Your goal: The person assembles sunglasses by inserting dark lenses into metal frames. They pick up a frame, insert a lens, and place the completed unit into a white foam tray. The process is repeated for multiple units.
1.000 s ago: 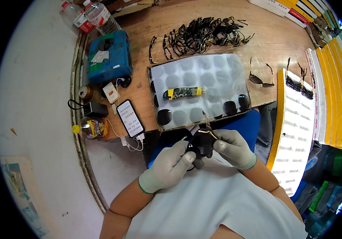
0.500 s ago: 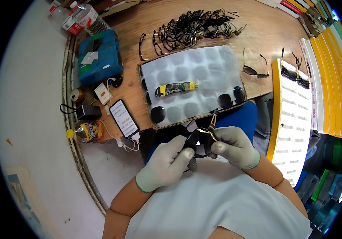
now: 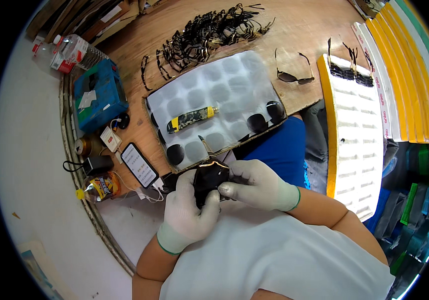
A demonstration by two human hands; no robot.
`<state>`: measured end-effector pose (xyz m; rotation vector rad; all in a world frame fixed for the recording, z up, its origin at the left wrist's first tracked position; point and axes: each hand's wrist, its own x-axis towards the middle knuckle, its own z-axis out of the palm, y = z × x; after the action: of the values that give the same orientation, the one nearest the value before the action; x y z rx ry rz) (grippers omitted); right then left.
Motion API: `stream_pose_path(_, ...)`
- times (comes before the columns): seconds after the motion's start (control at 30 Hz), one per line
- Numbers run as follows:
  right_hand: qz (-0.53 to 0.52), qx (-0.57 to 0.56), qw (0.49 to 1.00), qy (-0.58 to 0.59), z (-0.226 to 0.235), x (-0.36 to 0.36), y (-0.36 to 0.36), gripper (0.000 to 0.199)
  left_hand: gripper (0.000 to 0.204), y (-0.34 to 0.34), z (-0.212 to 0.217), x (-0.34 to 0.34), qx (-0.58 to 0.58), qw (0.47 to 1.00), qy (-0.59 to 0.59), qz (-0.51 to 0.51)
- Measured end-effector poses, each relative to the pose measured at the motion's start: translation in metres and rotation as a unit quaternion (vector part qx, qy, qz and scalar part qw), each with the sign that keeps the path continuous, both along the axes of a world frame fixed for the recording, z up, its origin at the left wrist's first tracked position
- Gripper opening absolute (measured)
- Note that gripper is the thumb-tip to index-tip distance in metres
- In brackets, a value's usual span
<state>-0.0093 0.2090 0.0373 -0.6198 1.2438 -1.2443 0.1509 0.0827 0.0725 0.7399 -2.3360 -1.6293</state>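
Both hands wear white gloves and meet just in front of my chest. My left hand [image 3: 189,210] and my right hand [image 3: 254,184] grip one pair of sunglasses [image 3: 208,179] with dark lenses and a thin gold frame. One temple arm sticks up toward the white moulded tray [image 3: 234,75]. On that tray lie a camouflage-and-yellow folding knife [image 3: 190,119] and several loose dark lenses [image 3: 257,121].
A heap of black sunglass frames [image 3: 207,32] lies at the back of the wooden table. One finished pair [image 3: 292,76] rests right of the tray. A blue case [image 3: 97,95], phone [image 3: 139,165], charger and bottles stand left. White and yellow trays [image 3: 354,130] stack right.
The view has shifted slightly; my hands stay together on the sunglasses, turning them a little between the fingers. Nothing on the table has moved.
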Motion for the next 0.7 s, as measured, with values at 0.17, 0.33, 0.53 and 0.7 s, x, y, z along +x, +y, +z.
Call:
stream_pose_path(0.17, -0.116, -0.084, 0.966, 0.217, -0.008, -0.02, 0.011, 0.033, 0.045, -0.006, 0.002, -0.029, -0.115, 0.985, -0.063, -0.11)
stream_pose_path(0.33, 0.065, -0.15, 0.918, 0.362, -0.014, -0.073, 0.062, 0.059, 0.038, 0.001, 0.013, -0.089, -0.096, 0.921, -0.074, -0.371)
stream_pose_path(0.53, -0.076, -0.083, 0.91, 0.398, -0.012, -0.109, 0.121, 0.021, 0.028, -0.012, -0.097, -0.225, -0.23, 0.944, -0.052, -0.229)
stream_pose_path(0.7, -0.226, -0.031, 0.908, 0.351, -0.012, -0.114, 0.15, 0.023, 0.044, 0.011, -0.136, -0.273, -0.32, 0.886, -0.196, -0.273)
